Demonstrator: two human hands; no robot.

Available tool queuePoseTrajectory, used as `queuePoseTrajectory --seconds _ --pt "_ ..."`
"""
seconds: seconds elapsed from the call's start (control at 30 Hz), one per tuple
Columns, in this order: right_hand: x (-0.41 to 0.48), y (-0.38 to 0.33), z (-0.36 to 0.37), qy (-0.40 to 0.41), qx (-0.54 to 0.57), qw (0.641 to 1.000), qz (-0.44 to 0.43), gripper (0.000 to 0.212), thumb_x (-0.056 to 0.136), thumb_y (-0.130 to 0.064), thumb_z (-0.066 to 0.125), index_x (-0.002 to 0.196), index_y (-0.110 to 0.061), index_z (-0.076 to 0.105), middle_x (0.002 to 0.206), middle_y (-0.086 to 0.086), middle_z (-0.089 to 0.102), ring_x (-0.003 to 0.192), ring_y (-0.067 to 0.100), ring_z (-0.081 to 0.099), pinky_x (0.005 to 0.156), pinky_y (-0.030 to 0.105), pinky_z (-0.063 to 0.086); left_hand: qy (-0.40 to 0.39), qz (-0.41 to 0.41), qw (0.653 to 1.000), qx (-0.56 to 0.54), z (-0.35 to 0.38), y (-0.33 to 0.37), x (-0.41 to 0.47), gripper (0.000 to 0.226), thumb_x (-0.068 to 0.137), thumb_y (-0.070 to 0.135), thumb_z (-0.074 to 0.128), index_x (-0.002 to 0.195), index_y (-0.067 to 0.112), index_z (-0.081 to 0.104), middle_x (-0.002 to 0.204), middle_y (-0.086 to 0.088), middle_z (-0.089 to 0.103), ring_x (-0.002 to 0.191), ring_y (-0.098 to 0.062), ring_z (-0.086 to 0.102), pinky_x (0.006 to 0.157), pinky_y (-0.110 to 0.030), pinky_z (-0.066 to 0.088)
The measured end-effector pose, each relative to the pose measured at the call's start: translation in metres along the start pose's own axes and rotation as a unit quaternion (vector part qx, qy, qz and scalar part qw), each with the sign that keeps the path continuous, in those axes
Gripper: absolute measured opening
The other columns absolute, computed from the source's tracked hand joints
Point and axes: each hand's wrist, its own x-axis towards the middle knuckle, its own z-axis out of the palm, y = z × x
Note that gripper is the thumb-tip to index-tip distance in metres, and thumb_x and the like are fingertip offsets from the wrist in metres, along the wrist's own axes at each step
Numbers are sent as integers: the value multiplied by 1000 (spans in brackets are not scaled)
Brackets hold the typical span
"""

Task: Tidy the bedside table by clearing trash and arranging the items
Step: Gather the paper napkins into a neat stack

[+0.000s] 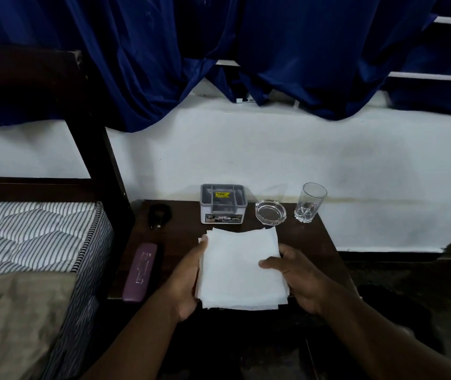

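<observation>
A stack of white paper napkins is held flat over the dark wooden bedside table. My left hand grips its left edge, thumb on top. My right hand grips the right edge, thumb resting on the top sheet. At the table's back stand a grey plastic organiser box, a clear glass ashtray and an upright drinking glass. A purple glasses case lies along the table's left edge, with a small black object behind it.
A bed with a striped mattress and a tan sheet adjoins the table on the left, behind a dark bedpost. A white wall and blue curtains rise behind. Dark floor lies to the right.
</observation>
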Motion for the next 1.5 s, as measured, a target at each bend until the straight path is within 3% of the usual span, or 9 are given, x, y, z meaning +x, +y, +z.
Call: queuePoseTrajectory --seconds 0.17,0.33,0.67,0.83,0.93,1.07,1.27,1.37,1.5 --pt "1 7 0 -24 -10 1000 -18 37 88 -4 71 125 -10 66 116 12 77 109 33 73 95 48 58 28 60 994 86 3 -14 3 33 89 10 73 122 3 71 115 -18 77 108 -36 74 98 -52 57" --pt "4 15 3 29 -93 995 -37 39 87 -1 69 122 -18 62 112 8 77 106 29 73 95 49 59 57 80 984 149 4 -22 10 28 89 -3 70 117 5 72 110 -15 79 104 -36 75 98 -55 56" --pt "14 33 2 98 -281 951 -78 30 85 -14 68 111 -22 56 98 -9 66 89 6 63 67 22 49 87 127 966 206 16 -32 19 30 89 10 76 117 14 67 104 -5 80 94 -24 78 85 -44 63" --pt "20 39 8 107 -232 964 -69 8 91 -20 63 97 -19 58 89 -5 68 80 10 64 72 31 51 71 104 962 242 32 -36 18 26 93 43 69 109 23 64 86 -2 73 65 -16 68 50 -29 53" --pt "21 41 14 115 -188 972 -87 27 101 -38 57 86 -15 55 79 -6 58 74 4 57 71 25 49 50 95 964 242 38 -37 16 34 97 47 61 107 16 66 94 -5 71 70 -18 66 49 -27 52" --pt "20 34 15 105 -150 981 -64 42 91 -51 67 92 -10 59 86 -2 66 84 16 66 81 42 53 41 91 966 237 40 -38 17 35 100 43 58 108 11 70 99 -4 71 75 -19 67 52 -28 55" --pt "15 31 5 84 -182 977 -68 32 84 3 66 112 -12 61 109 12 70 109 33 66 90 45 53 72 162 930 321 32 -43 25 18 96 12 63 109 20 75 106 2 73 83 -8 65 63 -20 50" --pt "12 18 5 59 -152 985 -54 34 83 1 65 112 -17 64 108 13 72 104 33 68 82 39 55 131 194 934 271 30 -39 31 43 86 4 76 122 23 59 116 1 64 103 -17 64 83 -28 53" --pt "3 -1 6 -7 -153 987 -44 45 70 -12 68 114 -23 68 106 12 75 92 25 72 73 36 56 90 90 991 42 25 -30 32 61 84 9 80 133 25 48 123 -7 69 108 -26 69 79 -39 58"
